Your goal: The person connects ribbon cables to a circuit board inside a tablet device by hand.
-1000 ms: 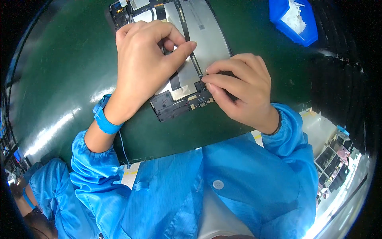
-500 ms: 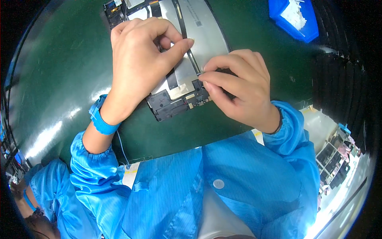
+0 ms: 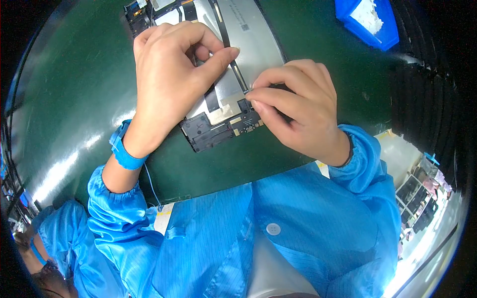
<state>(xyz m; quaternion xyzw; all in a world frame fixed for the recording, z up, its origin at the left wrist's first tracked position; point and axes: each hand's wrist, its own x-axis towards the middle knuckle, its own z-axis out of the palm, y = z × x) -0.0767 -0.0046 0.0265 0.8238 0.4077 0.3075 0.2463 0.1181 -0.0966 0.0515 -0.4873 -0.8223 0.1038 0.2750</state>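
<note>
An opened tablet-like device (image 3: 253, 42) lies on the green table, with a silvery metal back, black plastic parts and a small circuit board (image 3: 247, 123) at its near end. A narrow black flex cable (image 3: 239, 74) with light patches runs lengthwise over the metal. My left hand (image 3: 174, 69) is over the device's left side, thumb and forefinger closed on the flex cable partway up. At the cable's near end, by the board, my right hand (image 3: 303, 102) pinches its tip between thumb and forefinger. Beneath my left hand, part of the device is hidden.
A blue bin (image 3: 390, 37) holding small white pieces stands at the far right of the green table (image 3: 213, 174). From the blue wrist strap (image 3: 124, 149) on my left wrist a thin cord hangs down. Another person's blue sleeve (image 3: 69, 238) shows at lower left.
The device has shifted slightly left, and my left hand has moved left with it. My right hand stays almost in place, still pinching the cable's near end.
</note>
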